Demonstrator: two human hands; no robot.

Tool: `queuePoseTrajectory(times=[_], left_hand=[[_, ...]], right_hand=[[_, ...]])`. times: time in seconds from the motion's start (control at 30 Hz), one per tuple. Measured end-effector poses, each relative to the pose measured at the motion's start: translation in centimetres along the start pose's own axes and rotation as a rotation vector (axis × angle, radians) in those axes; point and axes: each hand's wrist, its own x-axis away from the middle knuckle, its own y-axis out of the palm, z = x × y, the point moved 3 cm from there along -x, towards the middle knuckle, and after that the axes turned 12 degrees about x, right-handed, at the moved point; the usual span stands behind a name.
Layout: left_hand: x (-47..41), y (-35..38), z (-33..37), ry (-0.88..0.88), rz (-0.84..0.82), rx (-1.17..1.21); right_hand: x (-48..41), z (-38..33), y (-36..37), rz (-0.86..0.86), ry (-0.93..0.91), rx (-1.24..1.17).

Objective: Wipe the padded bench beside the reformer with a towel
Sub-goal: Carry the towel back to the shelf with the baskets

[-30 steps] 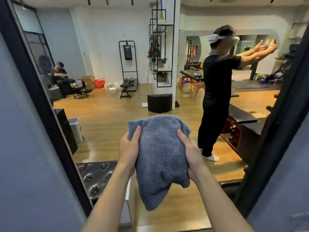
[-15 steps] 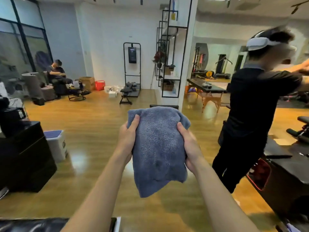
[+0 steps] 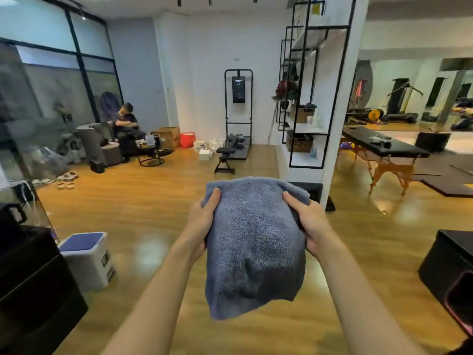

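Note:
A folded grey-blue towel (image 3: 253, 242) hangs in front of me at chest height. My left hand (image 3: 201, 224) grips its left edge, thumb on the front. Gripping the right edge is my right hand (image 3: 308, 224). A black padded piece with a red-edged opening (image 3: 450, 272) stands at the right edge; I cannot tell whether it is the bench or part of the reformer.
Wooden floor lies ahead. A black cabinet (image 3: 30, 285) and a white bin with a blue lid (image 3: 87, 257) stand at the left. A white pillar with black shelving (image 3: 320, 103) rises ahead, a black massage table (image 3: 384, 144) beyond it. A person (image 3: 125, 126) sits at the far left.
The view has swung left and forward. The standing person in black at the right has left the frame. Both hands keep holding the towel in the same way.

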Motion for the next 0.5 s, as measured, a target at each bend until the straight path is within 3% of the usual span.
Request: queuePoseTrajectory(times=[0.17, 0.37, 0.5], left_hand=[[-17.3, -1.5, -0.4, 0.163, 0.160, -0.091], [-40.5, -0.9, -3.7, -0.051, 0.118, 0.132], [-55.2, 1.4, -3.7, -0.035, 0.103, 0.165]], right_hand=[[-17.8, 0.6, 4.1, 0.001, -0.013, 0.109], [-41.0, 3.2, 7.2, 0.027, 0.004, 0.262], [-55.5, 3.8, 8.1, 0.061, 0.086, 0.277]])
